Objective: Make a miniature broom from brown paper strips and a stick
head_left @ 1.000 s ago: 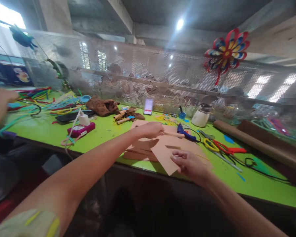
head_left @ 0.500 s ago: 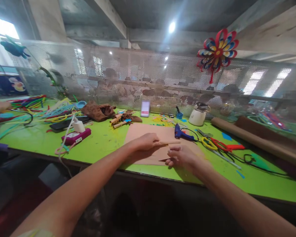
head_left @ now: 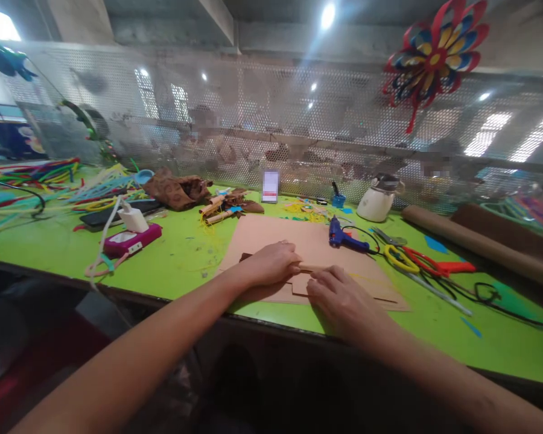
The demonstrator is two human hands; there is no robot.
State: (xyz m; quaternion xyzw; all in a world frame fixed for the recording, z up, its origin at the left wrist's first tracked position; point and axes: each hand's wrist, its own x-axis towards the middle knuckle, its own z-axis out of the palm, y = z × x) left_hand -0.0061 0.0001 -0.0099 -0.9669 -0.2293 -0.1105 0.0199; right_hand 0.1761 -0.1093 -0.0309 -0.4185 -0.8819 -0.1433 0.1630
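Both of my hands work over a light brown sheet of paper (head_left: 262,232) near the table's front edge. A thin roll of brown paper (head_left: 313,267) lies crosswise between them. My left hand (head_left: 276,263) is closed on its left end, fingertips pressed together. At its right end, the bent fingers of my right hand (head_left: 337,292) hold the roll, held close together. Beneath the fingers, a small cut piece of brown paper (head_left: 301,285) lies on the sheet, partly covered by my right hand. A blue glue gun (head_left: 344,238) rests on the sheet's upper right.
Yellow-handled scissors (head_left: 400,259), a red-handled tool (head_left: 447,267) and cords lie to the right. A white jug (head_left: 376,202) and a long brown paper roll (head_left: 475,241) stand behind. Left are a purple power strip (head_left: 136,241), crumpled brown paper (head_left: 176,190) and coloured strips (head_left: 104,196).
My right hand has turned palm down and closed at the roll's right end; before, its fingers were apart below it. My left hand keeps its grip. The camera has tilted down slightly.
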